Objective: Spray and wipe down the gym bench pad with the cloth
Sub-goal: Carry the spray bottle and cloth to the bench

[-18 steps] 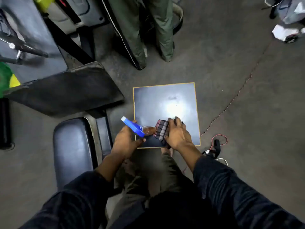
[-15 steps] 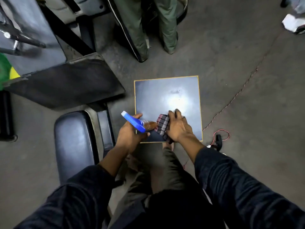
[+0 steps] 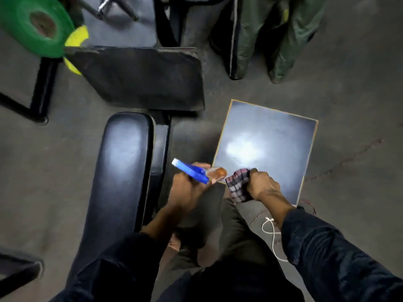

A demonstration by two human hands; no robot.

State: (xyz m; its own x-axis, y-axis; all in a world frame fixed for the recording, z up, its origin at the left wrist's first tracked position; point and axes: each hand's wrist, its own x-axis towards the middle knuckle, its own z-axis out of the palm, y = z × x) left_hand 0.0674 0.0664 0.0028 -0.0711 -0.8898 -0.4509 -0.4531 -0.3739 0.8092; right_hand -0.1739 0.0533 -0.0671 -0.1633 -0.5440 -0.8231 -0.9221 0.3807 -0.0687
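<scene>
The black padded bench seat (image 3: pixel 122 171) runs lengthwise at the left, its upper pad (image 3: pixel 139 77) tilted beyond it. My left hand (image 3: pixel 185 190) grips a spray bottle (image 3: pixel 196 173) with a blue trigger head, nozzle aimed up-left toward the seat pad, just right of the pad's edge. My right hand (image 3: pixel 263 186) is closed on a crumpled checked cloth (image 3: pixel 237 186), held beside the bottle over the floor.
A shiny dark square board (image 3: pixel 272 138) with a yellow rim lies on the floor to the right. Another person's green-trousered legs (image 3: pixel 281 33) stand at the top. A green weight plate (image 3: pixel 35 25) is at top left. White and red cords (image 3: pixel 271 232) lie near my right arm.
The view has swung left, so the bench pad sits nearer the centre. Both hands have lifted off the board; the cloth is now bunched in my right hand.
</scene>
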